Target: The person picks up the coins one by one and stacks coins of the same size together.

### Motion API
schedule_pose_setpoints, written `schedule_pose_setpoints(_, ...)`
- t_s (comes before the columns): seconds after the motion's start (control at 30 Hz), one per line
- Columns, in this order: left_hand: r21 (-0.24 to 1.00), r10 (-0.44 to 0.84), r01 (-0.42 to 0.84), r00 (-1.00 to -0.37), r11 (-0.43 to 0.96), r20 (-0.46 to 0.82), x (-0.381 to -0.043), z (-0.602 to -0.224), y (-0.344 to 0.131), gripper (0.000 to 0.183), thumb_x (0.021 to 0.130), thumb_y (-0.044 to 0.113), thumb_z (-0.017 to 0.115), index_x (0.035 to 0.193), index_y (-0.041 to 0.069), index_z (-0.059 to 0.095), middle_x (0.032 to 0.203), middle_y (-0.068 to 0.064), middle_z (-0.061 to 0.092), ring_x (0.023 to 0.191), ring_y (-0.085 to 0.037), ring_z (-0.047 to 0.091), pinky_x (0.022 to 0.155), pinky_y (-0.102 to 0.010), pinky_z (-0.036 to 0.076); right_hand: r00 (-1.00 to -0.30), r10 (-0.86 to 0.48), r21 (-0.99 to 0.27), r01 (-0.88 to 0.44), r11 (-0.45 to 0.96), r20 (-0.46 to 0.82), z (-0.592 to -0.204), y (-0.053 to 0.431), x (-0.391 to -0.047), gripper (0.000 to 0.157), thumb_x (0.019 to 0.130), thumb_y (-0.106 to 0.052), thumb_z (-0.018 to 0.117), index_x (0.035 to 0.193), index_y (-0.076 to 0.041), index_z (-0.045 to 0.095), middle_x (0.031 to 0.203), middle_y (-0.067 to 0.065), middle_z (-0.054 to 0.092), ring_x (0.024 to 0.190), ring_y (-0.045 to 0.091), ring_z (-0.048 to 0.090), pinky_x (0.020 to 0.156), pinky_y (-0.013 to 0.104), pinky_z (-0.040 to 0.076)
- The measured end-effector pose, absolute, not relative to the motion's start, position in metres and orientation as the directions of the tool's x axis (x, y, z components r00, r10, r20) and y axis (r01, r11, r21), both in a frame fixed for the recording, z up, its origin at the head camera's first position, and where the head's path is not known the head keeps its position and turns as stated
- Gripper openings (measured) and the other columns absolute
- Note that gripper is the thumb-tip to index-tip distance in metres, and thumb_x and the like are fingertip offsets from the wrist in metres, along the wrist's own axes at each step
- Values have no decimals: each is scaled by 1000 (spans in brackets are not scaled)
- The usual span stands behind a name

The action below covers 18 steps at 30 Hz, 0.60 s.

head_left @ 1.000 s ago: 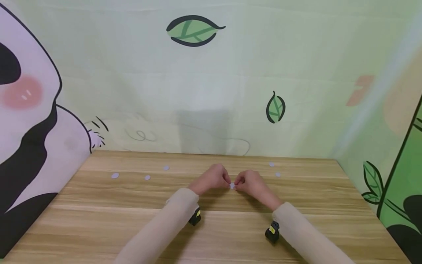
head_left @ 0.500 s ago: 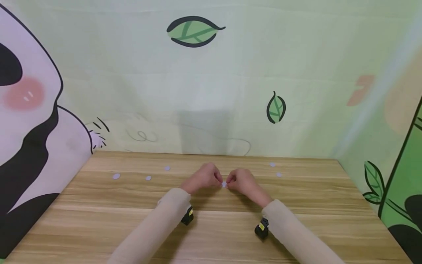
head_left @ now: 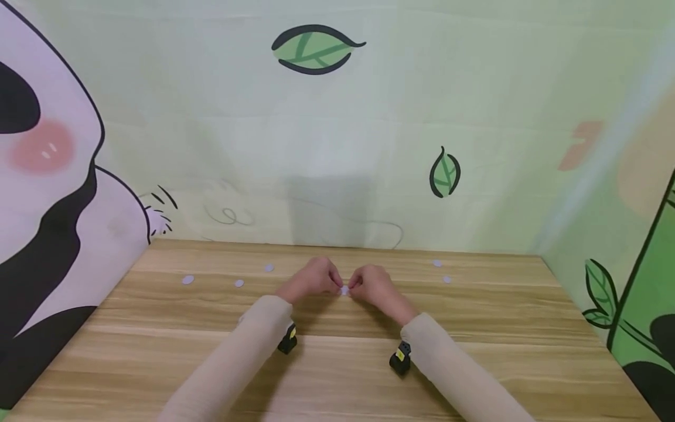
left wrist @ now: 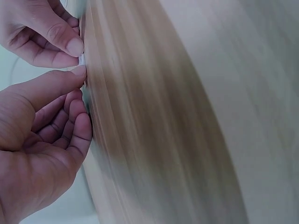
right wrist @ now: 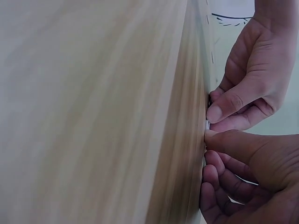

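Between the fingertips of my two hands sits a small pale piece (head_left: 345,290), flat and whitish. My left hand (head_left: 318,276) pinches its left side with thumb and forefinger, while my right hand (head_left: 371,283) pinches the right side. From the left wrist view, only a thin sliver of the pale piece (left wrist: 82,59) shows between the thumbs, close to the wooden surface. The right wrist view shows the same pale piece (right wrist: 207,124) edge-on. Its full outline is hidden by the fingers. Whether it touches the table, I cannot tell.
Pale round discs lie on the wooden table (head_left: 337,375): a larger disc (head_left: 187,280) and two small ones, one a small disc (head_left: 239,283), to the left, and another disc (head_left: 437,263) with a neighbour to the right. A printed backdrop (head_left: 337,129) stands behind.
Both hands have moved left together across the table, carrying the small pale piece between them. The discs stay where they were; the view has shifted slightly.
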<state>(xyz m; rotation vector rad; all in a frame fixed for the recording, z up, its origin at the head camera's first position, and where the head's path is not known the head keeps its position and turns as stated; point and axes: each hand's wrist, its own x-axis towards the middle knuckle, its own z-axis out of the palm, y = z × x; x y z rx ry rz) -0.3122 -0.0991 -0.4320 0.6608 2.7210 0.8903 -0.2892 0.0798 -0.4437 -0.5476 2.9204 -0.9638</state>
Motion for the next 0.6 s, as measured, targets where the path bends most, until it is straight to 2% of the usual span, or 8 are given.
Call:
schedule_pose_setpoints(0.23, 614, 474, 343, -879, 711, -58, -318, -433, -113, 6, 81, 2, 82, 87, 2, 80, 86, -5, 77, 77, -8, 60, 72, -22, 51, -943, -321, -583, -308, 752, 84, -441, 66, -292, 7, 82, -6, 83, 80, -6, 76, 75, 1, 71, 71, 10, 60, 67, 25, 51)
schedule_pose_setpoints(0.6, 633, 465, 336, -884, 698, -44, -322, -438, -120, 6, 80, 3, 84, 85, 2, 80, 83, -5, 77, 77, -7, 62, 75, -22, 51, -943, -322, -582, -307, 753, 80, -443, 61, -296, 4, 81, -5, 81, 81, -6, 77, 75, 0, 72, 71, 10, 60, 69, 26, 51)
